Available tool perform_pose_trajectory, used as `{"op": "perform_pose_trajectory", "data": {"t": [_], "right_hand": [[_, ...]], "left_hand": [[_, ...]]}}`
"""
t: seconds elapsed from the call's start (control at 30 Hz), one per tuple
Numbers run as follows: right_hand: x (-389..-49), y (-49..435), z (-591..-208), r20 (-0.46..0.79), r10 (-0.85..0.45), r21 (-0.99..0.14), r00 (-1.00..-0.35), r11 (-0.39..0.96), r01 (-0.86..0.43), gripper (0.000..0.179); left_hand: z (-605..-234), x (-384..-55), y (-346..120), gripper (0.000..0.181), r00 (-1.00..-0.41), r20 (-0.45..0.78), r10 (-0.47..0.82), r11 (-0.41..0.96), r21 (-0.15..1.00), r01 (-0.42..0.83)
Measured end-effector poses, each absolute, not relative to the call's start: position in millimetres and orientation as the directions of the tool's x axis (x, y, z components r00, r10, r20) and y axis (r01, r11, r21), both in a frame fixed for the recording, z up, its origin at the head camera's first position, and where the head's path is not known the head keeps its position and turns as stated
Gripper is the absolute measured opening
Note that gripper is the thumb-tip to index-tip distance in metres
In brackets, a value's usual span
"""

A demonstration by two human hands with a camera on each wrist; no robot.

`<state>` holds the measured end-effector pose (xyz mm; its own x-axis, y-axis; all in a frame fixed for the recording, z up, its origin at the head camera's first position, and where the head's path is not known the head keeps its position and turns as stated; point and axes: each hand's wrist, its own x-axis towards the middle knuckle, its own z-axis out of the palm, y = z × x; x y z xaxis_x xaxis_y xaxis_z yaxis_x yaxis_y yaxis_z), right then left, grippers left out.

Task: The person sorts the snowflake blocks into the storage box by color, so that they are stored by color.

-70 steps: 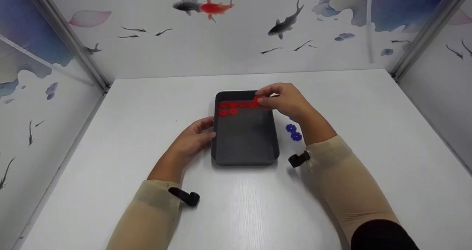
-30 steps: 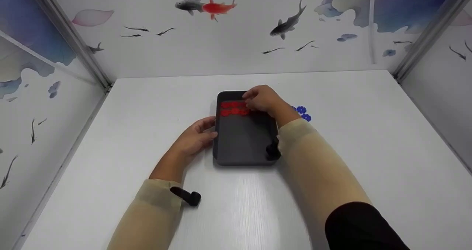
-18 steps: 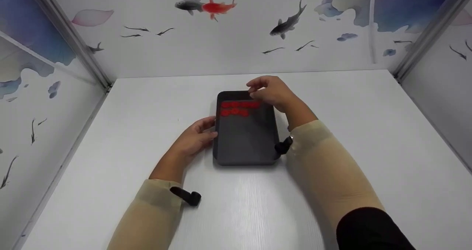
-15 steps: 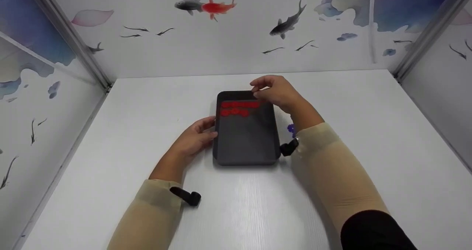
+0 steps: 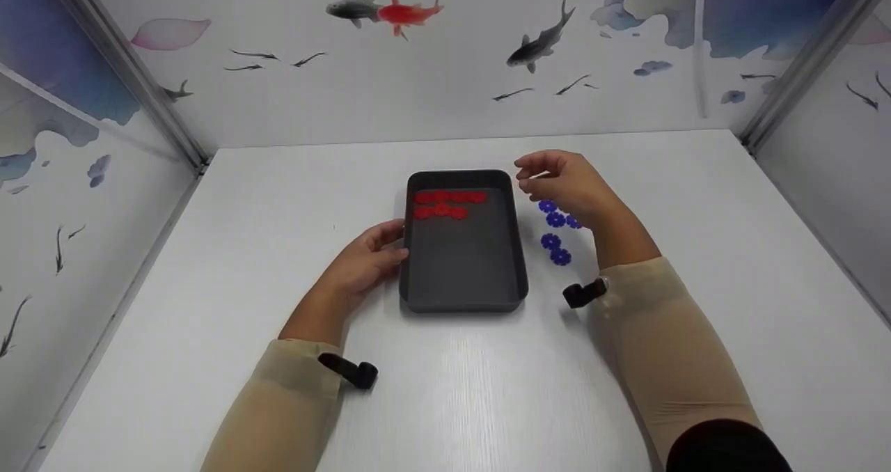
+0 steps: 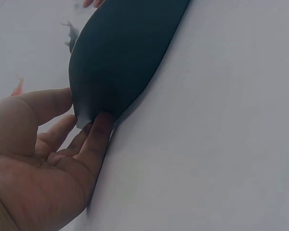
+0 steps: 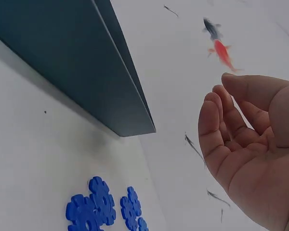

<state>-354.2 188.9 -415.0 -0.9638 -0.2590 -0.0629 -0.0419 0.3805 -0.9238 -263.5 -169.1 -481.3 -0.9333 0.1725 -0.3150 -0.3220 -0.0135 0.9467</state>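
Observation:
A dark grey rectangular tray [image 5: 463, 266] sits on the white table. Toward its far end lie red flower-shaped plastic discs [image 5: 440, 210] in two rows, the nearer row shorter. My left hand [image 5: 358, 266] touches the tray's left side; in the left wrist view, thumb and fingertips of the left hand [image 6: 41, 168] rest against the tray wall [image 6: 120, 53]. Off the tray's far right corner, my right hand [image 5: 567, 183] hovers with loosely bent fingers, holding nothing. Blue flower-shaped discs [image 5: 555, 219] lie on the table below and beside it, some partly hidden by it.
White panels [image 5: 445, 103] painted with fish stand behind the table [image 5: 278, 200] and at both sides. A small black device [image 5: 585, 293] is strapped to the right wrist and another black device [image 5: 351, 371] to the left.
The right hand has let go of a red disc at the nearer row's end, which has grown by one. It has then moved right, out of the tray. My left hand stays put.

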Motion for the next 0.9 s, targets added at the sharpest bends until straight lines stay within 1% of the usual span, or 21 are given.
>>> {"op": "perform_pose_trajectory", "data": {"t": [0.27,0.47,0.77,0.9], "right_hand": [[-360.4,215.6,-424.1,-0.143,-0.198,-0.896,-0.97,0.442,0.042,0.033],[-366.2,236.8,-434.3,-0.184,-0.132,-0.879,-0.974,0.466,0.103,0.041],[-373.1,252.7,-453.1,-0.213,-0.035,-0.861,-0.976,0.48,0.171,0.047],[-375.2,259.6,-461.5,-0.259,-0.016,-0.837,-0.966,0.503,0.217,0.05]], "left_hand": [[-482.3,-263.7,-167.8,0.06,-0.934,-0.304,0.185,-0.018,0.95,-0.313],[-482.2,-263.8,-168.7,0.061,-0.939,-0.292,0.182,-0.029,0.953,-0.302],[-481.5,-263.0,-168.9,0.061,-0.939,-0.295,0.179,-0.035,0.951,-0.306],[-482.0,-263.8,-168.9,0.061,-0.938,-0.299,0.175,-0.023,0.951,-0.307]]}}
